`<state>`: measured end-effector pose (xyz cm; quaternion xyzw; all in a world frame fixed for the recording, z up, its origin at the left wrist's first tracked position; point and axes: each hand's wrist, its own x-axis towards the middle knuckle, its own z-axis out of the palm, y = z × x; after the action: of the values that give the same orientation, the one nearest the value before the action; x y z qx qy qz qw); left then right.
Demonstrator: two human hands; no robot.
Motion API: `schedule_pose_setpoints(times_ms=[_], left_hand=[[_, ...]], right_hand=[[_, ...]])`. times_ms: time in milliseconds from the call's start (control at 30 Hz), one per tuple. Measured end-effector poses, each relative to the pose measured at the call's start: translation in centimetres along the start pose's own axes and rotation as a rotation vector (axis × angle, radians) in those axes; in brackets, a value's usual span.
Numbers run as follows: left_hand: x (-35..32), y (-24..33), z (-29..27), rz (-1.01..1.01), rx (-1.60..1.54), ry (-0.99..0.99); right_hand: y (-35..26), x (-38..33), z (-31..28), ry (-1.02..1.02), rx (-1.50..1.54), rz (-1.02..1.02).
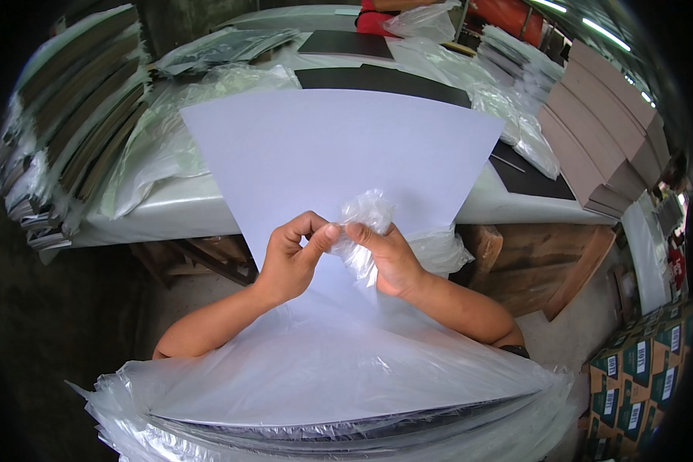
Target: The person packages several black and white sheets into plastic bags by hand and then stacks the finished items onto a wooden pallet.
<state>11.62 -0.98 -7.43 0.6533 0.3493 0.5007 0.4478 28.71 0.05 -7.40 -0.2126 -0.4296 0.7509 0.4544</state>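
The right hand (396, 266) grips a crumpled bunch of clear film (368, 206), thumb pressed over it. The left hand (286, 260) is beside it, fingers curled and thumb tip at the film's left edge; whether it pinches any, I cannot tell. Film and hands are above the white sheet (346, 146), which overlaps the table (162, 219). Nearer is a film-covered stack (331, 366); far right stand brownish boards (600, 127).
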Motion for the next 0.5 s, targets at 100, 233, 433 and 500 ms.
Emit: schedule_pose_setpoints(times_ms=[100,233,433,500], left_hand=[[0.2,0.3,0.4,0.038,-0.105,0.05],[0.4,0.7,0.6,0.256,0.234,0.025],[0.6,0.3,0.3,0.11,0.218,0.036],[1.0,0.6,0.4,0.131,0.142,0.07]], right_hand=[[0.1,0.1,0.4,0.027,0.03,0.011],[0.0,0.2,-0.4,-0.011,0.034,-0.009],[-0.6,-0.1,-0.4,0.025,0.133,-0.007],[-0.5,0.1,-2.3,-0.108,0.146,-0.078]])
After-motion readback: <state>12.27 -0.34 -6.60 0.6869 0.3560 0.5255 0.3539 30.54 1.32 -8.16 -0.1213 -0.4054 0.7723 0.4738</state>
